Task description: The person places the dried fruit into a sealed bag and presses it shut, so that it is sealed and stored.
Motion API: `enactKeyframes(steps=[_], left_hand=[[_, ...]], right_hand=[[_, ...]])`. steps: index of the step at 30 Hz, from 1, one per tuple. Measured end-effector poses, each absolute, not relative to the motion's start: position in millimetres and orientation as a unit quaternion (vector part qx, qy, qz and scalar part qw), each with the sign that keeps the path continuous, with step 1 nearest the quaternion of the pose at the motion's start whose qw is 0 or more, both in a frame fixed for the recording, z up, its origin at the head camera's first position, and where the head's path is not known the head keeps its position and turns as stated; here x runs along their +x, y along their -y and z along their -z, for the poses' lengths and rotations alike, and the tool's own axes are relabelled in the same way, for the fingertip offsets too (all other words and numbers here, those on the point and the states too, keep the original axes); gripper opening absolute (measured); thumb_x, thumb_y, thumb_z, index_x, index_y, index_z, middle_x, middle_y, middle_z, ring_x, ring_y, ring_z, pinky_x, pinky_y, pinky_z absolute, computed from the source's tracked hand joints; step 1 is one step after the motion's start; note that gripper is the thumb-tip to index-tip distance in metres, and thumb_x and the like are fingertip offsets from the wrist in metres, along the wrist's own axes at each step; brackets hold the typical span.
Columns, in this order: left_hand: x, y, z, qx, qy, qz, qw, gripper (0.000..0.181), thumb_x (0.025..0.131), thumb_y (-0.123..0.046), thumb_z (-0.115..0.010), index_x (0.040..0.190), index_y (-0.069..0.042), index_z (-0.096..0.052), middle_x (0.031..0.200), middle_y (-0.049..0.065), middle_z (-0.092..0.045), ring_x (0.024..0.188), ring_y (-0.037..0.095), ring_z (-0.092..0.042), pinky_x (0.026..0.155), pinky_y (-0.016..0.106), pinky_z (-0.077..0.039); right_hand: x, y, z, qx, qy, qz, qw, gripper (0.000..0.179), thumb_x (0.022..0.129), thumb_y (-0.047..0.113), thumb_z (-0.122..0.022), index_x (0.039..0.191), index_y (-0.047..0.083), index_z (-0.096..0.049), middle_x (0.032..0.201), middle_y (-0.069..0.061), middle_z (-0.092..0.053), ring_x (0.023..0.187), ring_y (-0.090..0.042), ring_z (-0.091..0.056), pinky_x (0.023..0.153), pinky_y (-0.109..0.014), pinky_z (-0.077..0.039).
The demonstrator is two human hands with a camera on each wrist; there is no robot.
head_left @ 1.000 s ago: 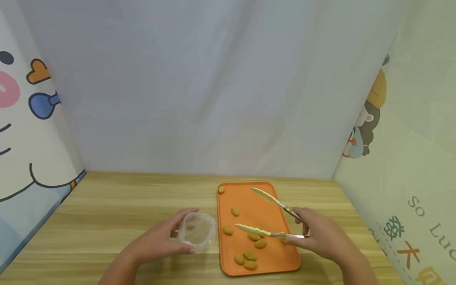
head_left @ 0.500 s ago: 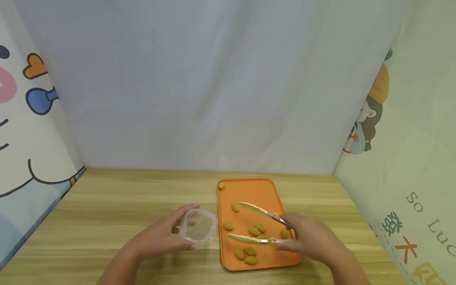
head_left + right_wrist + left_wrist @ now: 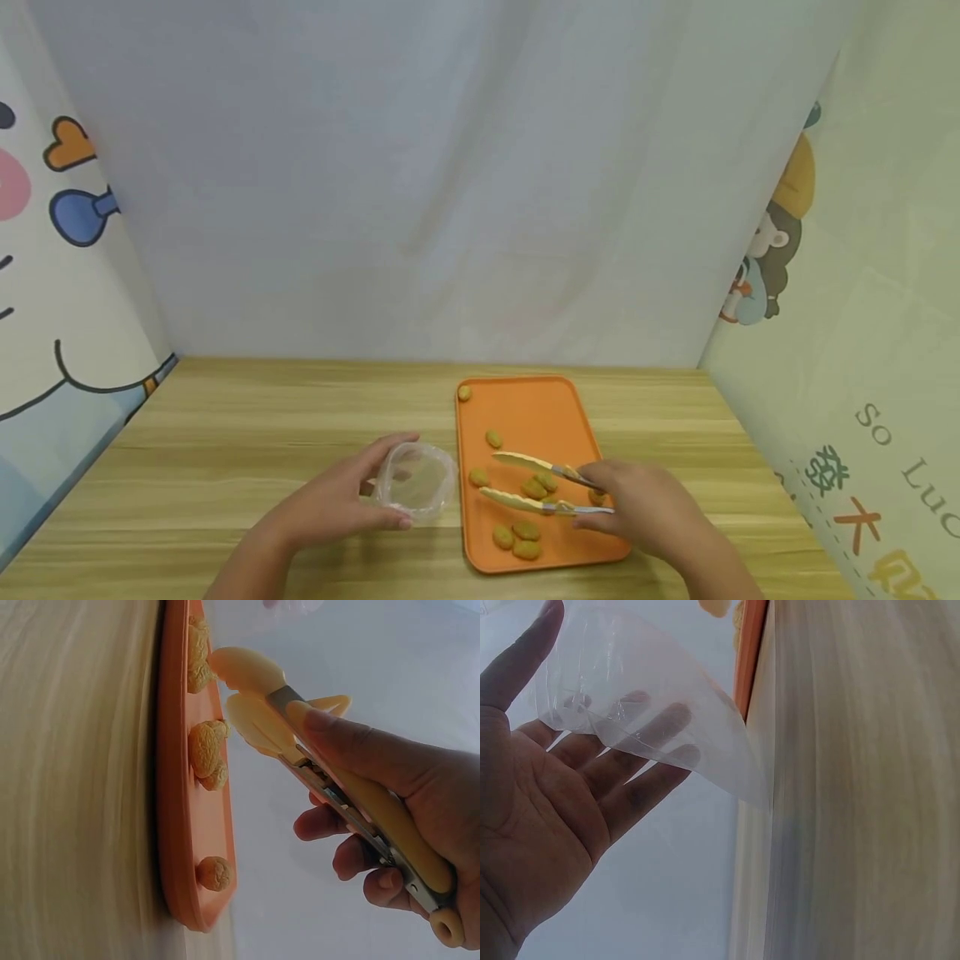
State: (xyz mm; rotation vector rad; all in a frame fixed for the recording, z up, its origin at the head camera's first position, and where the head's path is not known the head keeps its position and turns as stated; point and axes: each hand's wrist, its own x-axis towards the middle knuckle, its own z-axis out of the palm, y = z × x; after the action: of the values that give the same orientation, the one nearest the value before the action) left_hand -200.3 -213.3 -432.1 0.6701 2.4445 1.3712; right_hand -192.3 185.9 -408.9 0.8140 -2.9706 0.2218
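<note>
My left hand [image 3: 345, 496] holds a clear plastic container [image 3: 444, 498], thumb on the near side and fingers on the far side. In the left wrist view the fingers show through the container's wall [image 3: 652, 660]. In my right hand [image 3: 645, 504] are tongs [image 3: 521, 502] with pale yellow scalloped tips and metal arms. The tongs' arms stand apart, above a cluster of wrinkled yellow-brown food pieces [image 3: 534, 488] on an orange tray [image 3: 532, 417]. In the right wrist view, nothing is seen between the tongs' tips [image 3: 247, 671].
Three pieces [image 3: 526, 550] lie together near the tray's front, and single ones [image 3: 465, 392] lie along its left side. Tray and container sit on a wooden table [image 3: 315, 408]. A pale curtain [image 3: 450, 208] hangs behind, with printed cloths on both sides.
My right hand has brought the tongs down and left over the tray, and their arms have drawn closer together. The left hand and container have stayed in place.
</note>
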Motion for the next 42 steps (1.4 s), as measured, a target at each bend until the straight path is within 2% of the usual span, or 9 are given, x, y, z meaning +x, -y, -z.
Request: enactKeyframes(steps=[6,12,21,35,42], left_hand=[[-203,213,434,0.226,-0.845,-0.466,0.134,0.085,0.078,-0.044,-0.081,0.147,-0.044,-0.031,0.139,0.009,-0.051,0.111,0.028,-0.061,0.082,0.035,-0.053],[-203,213,436,0.228,-0.846,-0.465,0.129,0.086,0.077,-0.045,-0.082,0.147,-0.044,-0.032,0.138,0.009,-0.051,0.11,0.027,-0.061,0.082,0.033,-0.053],[-202,213,436,0.225,-0.851,-0.458,0.121,0.086,0.077,-0.044,-0.082,0.147,-0.043,-0.032,0.137,0.008,-0.053,0.109,0.027,-0.062,0.081,0.033,-0.053],[-202,213,437,0.227,-0.854,-0.453,0.118,0.085,0.077,-0.047,-0.081,0.146,-0.045,-0.033,0.136,0.007,-0.053,0.109,0.026,-0.06,0.081,0.032,-0.053],[-202,213,438,0.231,-0.853,-0.453,0.116,0.086,0.077,-0.046,-0.082,0.147,-0.043,-0.033,0.136,0.007,-0.053,0.112,0.027,-0.059,0.083,0.032,-0.053]], right_hand=[[-192,-182,413,0.278,0.957,-0.064,0.048,0.041,0.075,0.054,-0.076,0.101,0.023,-0.069,0.081,0.017,-0.065,0.067,0.002,-0.056,0.057,-0.024,-0.048],[-192,-179,415,0.282,0.956,-0.071,0.05,0.039,0.076,0.054,-0.075,0.099,0.023,-0.07,0.081,0.015,-0.067,0.065,0.003,-0.056,0.055,-0.02,-0.046],[-194,-176,418,0.292,0.952,-0.077,0.045,0.036,0.078,0.052,-0.075,0.097,0.021,-0.07,0.077,0.017,-0.064,0.06,0.005,-0.05,0.05,-0.018,-0.042],[-193,-173,422,0.301,0.949,-0.075,0.056,0.034,0.079,0.047,-0.076,0.097,0.019,-0.069,0.076,0.016,-0.065,0.058,0.005,-0.05,0.05,-0.018,-0.041],[-194,-174,422,0.298,0.95,-0.075,0.056,0.031,0.079,0.048,-0.075,0.09,0.021,-0.066,0.071,0.019,-0.058,0.054,0.006,-0.042,0.048,-0.018,-0.037]])
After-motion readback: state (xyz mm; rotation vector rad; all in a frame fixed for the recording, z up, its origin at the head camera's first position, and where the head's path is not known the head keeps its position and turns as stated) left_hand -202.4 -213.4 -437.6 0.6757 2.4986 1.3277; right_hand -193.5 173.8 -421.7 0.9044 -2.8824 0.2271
